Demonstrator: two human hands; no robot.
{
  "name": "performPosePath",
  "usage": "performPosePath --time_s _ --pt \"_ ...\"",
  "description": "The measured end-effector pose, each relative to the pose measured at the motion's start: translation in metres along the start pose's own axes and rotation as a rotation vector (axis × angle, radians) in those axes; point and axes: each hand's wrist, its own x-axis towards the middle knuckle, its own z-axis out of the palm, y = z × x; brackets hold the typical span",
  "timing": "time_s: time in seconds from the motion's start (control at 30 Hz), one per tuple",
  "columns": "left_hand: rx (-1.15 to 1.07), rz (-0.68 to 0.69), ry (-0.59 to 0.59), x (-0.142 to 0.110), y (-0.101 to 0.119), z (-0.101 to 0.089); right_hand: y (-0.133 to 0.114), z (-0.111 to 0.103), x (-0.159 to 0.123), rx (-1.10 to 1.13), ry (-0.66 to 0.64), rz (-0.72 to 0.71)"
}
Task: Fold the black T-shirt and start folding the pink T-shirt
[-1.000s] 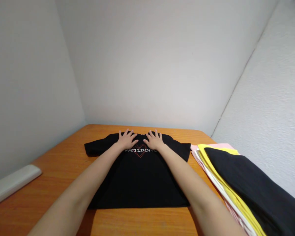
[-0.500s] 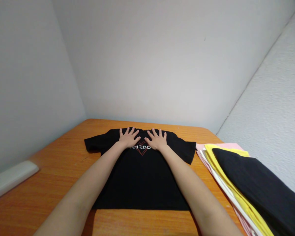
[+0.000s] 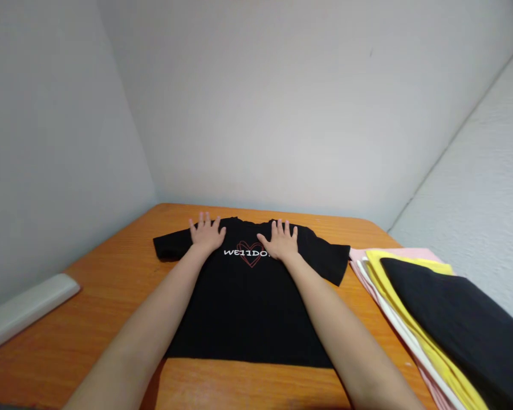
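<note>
A black T-shirt with white lettering and a red heart lies spread flat, front up, on an orange wooden table. My left hand rests flat on the shirt's left shoulder, fingers spread. On the right shoulder lies my right hand, palm down and fingers stretched out. Neither hand holds anything. The print shows between the two hands.
A stack of flat garments, black on top of yellow, white and pink, lies at the table's right side by the wall. A long pale grey object rests along the left edge. Walls close in the table at back, left and right.
Both hands have slid apart from the chest centre out toward the shoulders, uncovering the lettering and heart. The view has shifted slightly.
</note>
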Motion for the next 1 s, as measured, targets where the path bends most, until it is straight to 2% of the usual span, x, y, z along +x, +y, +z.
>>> performPosePath --time_s 0.1,0.27,0.47,0.57,0.63,0.7,0.73,0.8,0.93,1.0 --pt "-0.027 -0.059 -0.065 0.006 -0.011 0.005 0.000 -0.001 0.000 0.004 -0.015 0.012" --pt "-0.003 -0.033 -0.042 0.010 -0.009 0.010 0.000 -0.003 0.002 0.025 -0.043 0.008" --pt "-0.016 -0.033 -0.036 0.004 -0.005 0.004 0.001 -0.003 0.001 0.028 -0.031 -0.003" --pt "0.047 0.022 0.109 -0.001 -0.002 0.000 0.000 -0.003 0.000 0.029 -0.022 -0.004" --pt "0.109 0.136 0.265 -0.006 0.006 -0.004 -0.001 -0.004 -0.001 0.027 -0.017 -0.001" --pt "0.130 0.283 0.347 -0.012 0.019 -0.008 -0.002 -0.004 -0.002 0.025 -0.013 0.003" --pt "0.121 0.345 0.338 -0.015 0.027 -0.009 -0.002 -0.004 -0.002 0.025 -0.013 0.005" --pt "0.078 0.412 0.241 -0.021 0.042 -0.009 -0.002 -0.004 -0.002 0.027 -0.014 0.009" --pt "-0.032 0.337 -0.120 -0.026 0.058 -0.003 -0.002 -0.005 -0.003 0.041 -0.014 0.006" --pt "-0.045 0.298 -0.207 -0.024 0.058 0.000 -0.002 -0.006 -0.003 0.048 -0.014 0.004"
